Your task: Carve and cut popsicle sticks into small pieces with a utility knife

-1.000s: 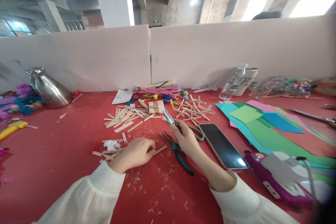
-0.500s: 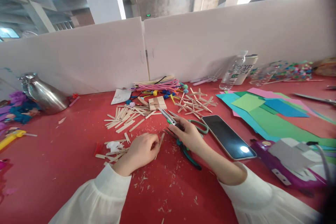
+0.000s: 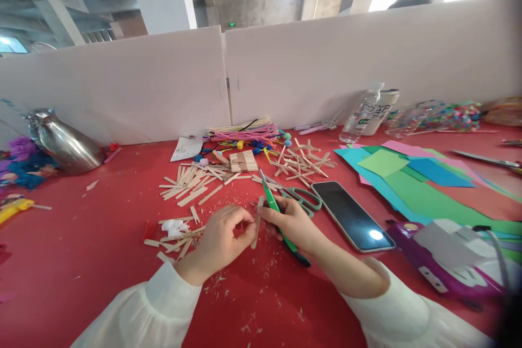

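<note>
My left hand [image 3: 224, 239] is closed, its thumb and forefinger pinching an upright-tilted wooden craft stick [image 3: 258, 228]. My right hand [image 3: 291, 223] is wrapped round a green utility knife [image 3: 271, 196], whose pointed tip faces away from me. The right thumb is at the stick's upper end. Just behind the right hand lie grey-green scissors [image 3: 305, 201], partly covered by it. A dark curved handle end [image 3: 302, 260] shows below that hand; I cannot tell whether it is part of the knife. Wood shavings [image 3: 267, 269] litter the red table beneath.
Loose craft sticks [image 3: 187, 182] and a small wooden panel [image 3: 243, 161] lie ahead. A phone [image 3: 353, 215], coloured paper [image 3: 424, 190] and a purple device [image 3: 436, 261] are on the right. A metal jug [image 3: 67, 144] stands left; a bottle [image 3: 362, 114] stands near the white partition [image 3: 326, 65].
My right hand has turned the knife so its green side shows and brought it closer to my left hand. The craft stick has shifted right and stands more clearly between both hands.
</note>
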